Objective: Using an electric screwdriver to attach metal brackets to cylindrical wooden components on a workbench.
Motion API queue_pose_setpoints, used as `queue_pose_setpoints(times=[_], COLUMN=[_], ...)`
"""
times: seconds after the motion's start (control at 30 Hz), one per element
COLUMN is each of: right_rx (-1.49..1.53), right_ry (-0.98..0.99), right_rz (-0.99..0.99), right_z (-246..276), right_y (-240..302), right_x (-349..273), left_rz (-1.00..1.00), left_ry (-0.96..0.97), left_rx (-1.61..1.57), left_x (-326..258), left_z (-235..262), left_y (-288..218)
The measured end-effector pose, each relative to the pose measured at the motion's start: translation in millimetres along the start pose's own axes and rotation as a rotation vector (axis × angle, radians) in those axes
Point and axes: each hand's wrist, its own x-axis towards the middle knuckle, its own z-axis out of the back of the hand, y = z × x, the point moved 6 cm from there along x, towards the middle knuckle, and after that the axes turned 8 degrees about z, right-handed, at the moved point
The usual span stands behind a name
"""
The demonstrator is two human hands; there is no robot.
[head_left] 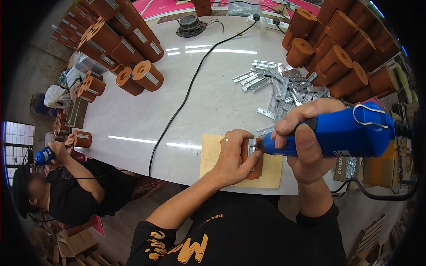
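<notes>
- Left hand [233,157] lies flat over a brown cylinder [254,170], fingers closed down on it, pinning it to a square board [208,153] at the near table edge, about 6 o'clock from the table's middle.
- Right hand [306,146] is clamped around a blue power screwdriver [337,133]; its tip meets a small metal plate [252,147] on top of the cylinder, just at the left fingertips.
- The two hands sit close together, nearly touching at the tip.
- Judgement: the tool should stay square to the plate, with steady downward press from the left hand so the cylinder cannot roll.
- Judgement: left fingertips are very near the bit; keeping them clear of it matters.
- Loose metal plates [284,86] are heaped at 1 o'clock from the hands; stacked cylinders [341,57] lie beyond.
- A black cable [186,95] crosses the table [133,119] at 11 o'clock.
- Another person [66,181] works at 9 o'clock.
</notes>
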Motion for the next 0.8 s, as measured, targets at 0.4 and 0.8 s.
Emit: queue_pose_setpoints(times=[0.4,0.8], right_rx=[0.248,0.167], right_ry=[-0.177,-0.077], right_rz=[0.026,-0.086], right_z=[28.5,19.2], right_y=[5.9,-7.3], right_x=[2.8,-9.7], left_rz=[-0.098,-0.176], left_ry=[-0.078,-0.091], left_rx=[0.099,0.2], left_x=[-2.6,-4.0], left_z=[5.2,9.7], left_y=[-10.1,-29.6])
